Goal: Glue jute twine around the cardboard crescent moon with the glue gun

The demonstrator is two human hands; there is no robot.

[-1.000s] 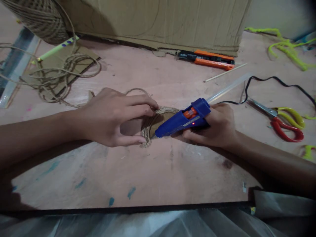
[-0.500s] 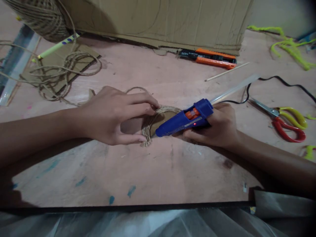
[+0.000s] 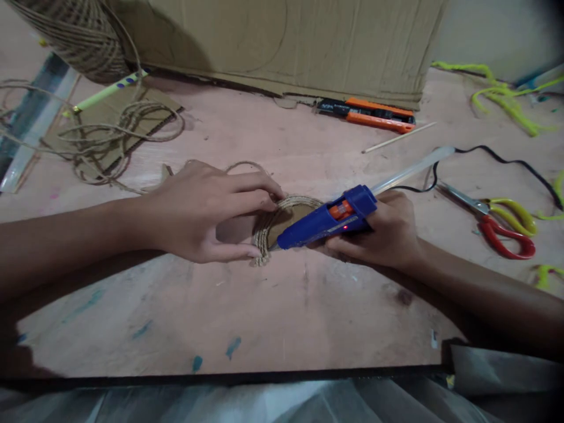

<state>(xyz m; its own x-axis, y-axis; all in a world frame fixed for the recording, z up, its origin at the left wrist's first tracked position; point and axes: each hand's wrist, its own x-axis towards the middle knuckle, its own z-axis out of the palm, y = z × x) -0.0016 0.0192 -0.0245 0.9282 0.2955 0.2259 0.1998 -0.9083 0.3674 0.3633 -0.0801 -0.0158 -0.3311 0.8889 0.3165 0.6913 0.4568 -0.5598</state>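
My right hand [image 3: 392, 229] is wrapped round a blue glue gun [image 3: 328, 217] with a clear glue stick [image 3: 409, 170] in its back and a small red light on its side. The gun's nozzle points left and touches or nearly touches the inner edge of a curved band of twine rows [image 3: 262, 235] on a piece of cardboard [image 3: 288, 218]. My left hand [image 3: 207, 211] holds that twine piece from the left, with fingertips at its upper edge and the thumb at its lower end. Part of the piece is hidden behind the gun.
Loose twine [image 3: 127, 120] and a twine spool [image 3: 83, 41] lie at the left by a pale green pen [image 3: 106, 91]. An orange cutter [image 3: 379, 114], a thin stick [image 3: 399, 138], scissors [image 3: 506, 226], a black cord [image 3: 497, 155] and yellow-green strands [image 3: 502, 97] are beyond and right.
The view has shifted slightly, moving the cutter, stick and scissors a little left and down in the picture. Both hands keep almost the same pose, with the gun still at the twine piece.
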